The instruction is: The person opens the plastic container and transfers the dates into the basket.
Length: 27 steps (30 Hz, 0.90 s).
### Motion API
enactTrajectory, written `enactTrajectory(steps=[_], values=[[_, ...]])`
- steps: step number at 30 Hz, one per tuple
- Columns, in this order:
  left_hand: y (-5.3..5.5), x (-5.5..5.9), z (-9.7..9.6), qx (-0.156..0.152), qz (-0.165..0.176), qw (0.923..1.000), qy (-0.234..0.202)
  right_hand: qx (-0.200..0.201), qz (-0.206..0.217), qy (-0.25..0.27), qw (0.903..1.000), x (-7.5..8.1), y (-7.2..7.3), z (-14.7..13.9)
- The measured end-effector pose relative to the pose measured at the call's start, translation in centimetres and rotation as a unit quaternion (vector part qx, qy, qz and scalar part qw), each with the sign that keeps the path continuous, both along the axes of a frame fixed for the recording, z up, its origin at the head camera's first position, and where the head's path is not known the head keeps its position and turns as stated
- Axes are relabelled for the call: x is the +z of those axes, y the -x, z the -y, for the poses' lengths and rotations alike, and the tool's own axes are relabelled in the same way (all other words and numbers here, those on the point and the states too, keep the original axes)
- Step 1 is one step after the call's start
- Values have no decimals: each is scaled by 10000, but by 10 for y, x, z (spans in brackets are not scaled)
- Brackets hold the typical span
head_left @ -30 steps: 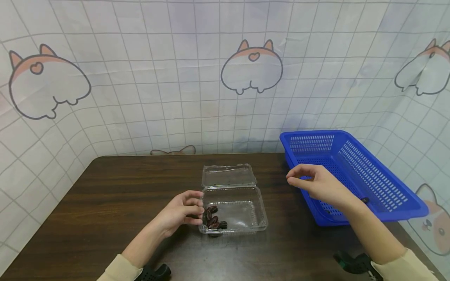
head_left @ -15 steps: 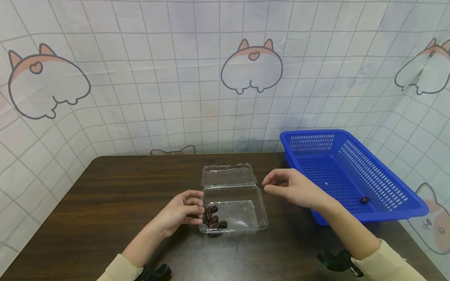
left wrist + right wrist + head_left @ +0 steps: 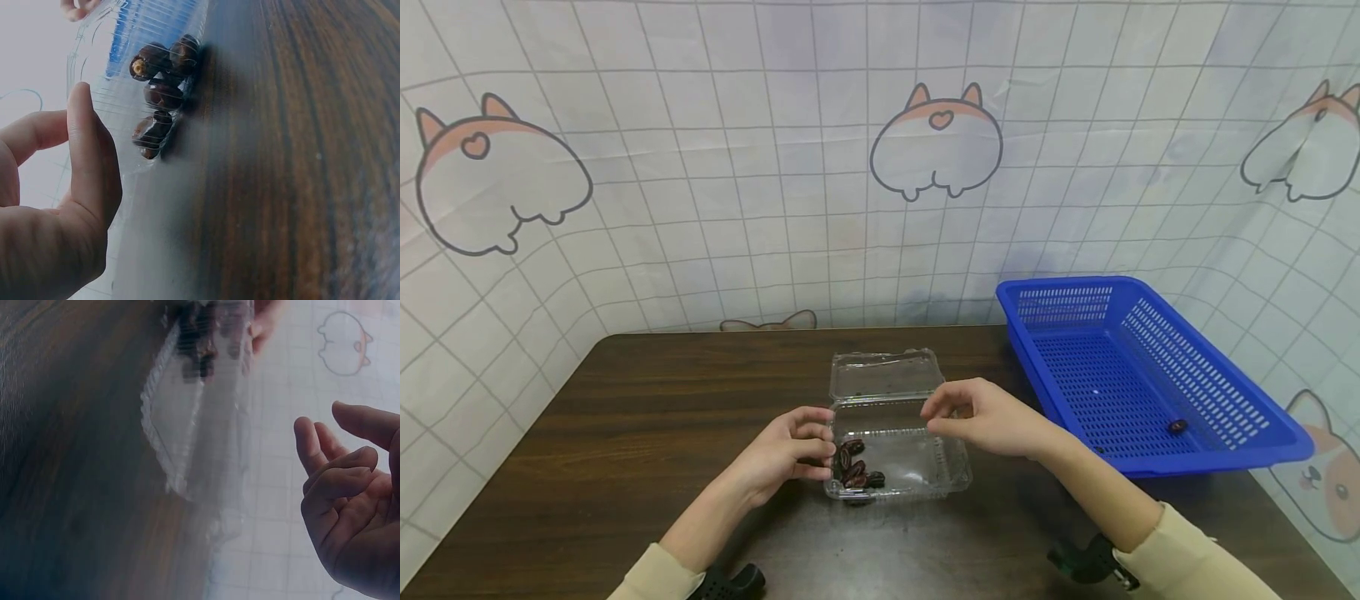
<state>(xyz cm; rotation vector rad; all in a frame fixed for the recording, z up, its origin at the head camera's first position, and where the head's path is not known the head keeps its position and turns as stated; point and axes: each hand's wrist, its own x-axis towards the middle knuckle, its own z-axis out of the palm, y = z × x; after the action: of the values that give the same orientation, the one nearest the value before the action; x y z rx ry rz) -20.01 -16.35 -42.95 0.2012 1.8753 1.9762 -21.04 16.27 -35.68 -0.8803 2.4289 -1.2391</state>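
Observation:
A clear plastic clamshell box (image 3: 917,483) lies on the table with its lid (image 3: 887,375) folded back. Several dark dates (image 3: 853,475) are gathered at its left end; the left wrist view shows the dates (image 3: 162,94) through the clear wall. My left hand (image 3: 786,454) rests its relaxed fingertips against the box's left side. Over the box's right side hovers my right hand (image 3: 992,417), fingers loosely bent. In the right wrist view nothing shows between the fingers of the right hand (image 3: 350,494).
A blue perforated plastic basket (image 3: 1120,367) stands at the table's right side, with a date (image 3: 1177,427) on its floor and a small dark piece near its front wall. Behind the dark wooden table (image 3: 700,383) hangs a white gridded cloth (image 3: 760,183) with corgi drawings.
My right hand has moved left from the basket's edge to above the box's right side, uncovering more of the basket. The left hand and the box have stayed in place.

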Motion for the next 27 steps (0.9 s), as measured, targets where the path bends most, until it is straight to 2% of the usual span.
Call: enactTrajectory(steps=[15,27], values=[[-2,1,-1,61,27,10000,-10,360,521,-234,9977,-23,4,42],[-2,2,0,62,-9,10000,-23,752,221,-637,9949,-42,9,64]])
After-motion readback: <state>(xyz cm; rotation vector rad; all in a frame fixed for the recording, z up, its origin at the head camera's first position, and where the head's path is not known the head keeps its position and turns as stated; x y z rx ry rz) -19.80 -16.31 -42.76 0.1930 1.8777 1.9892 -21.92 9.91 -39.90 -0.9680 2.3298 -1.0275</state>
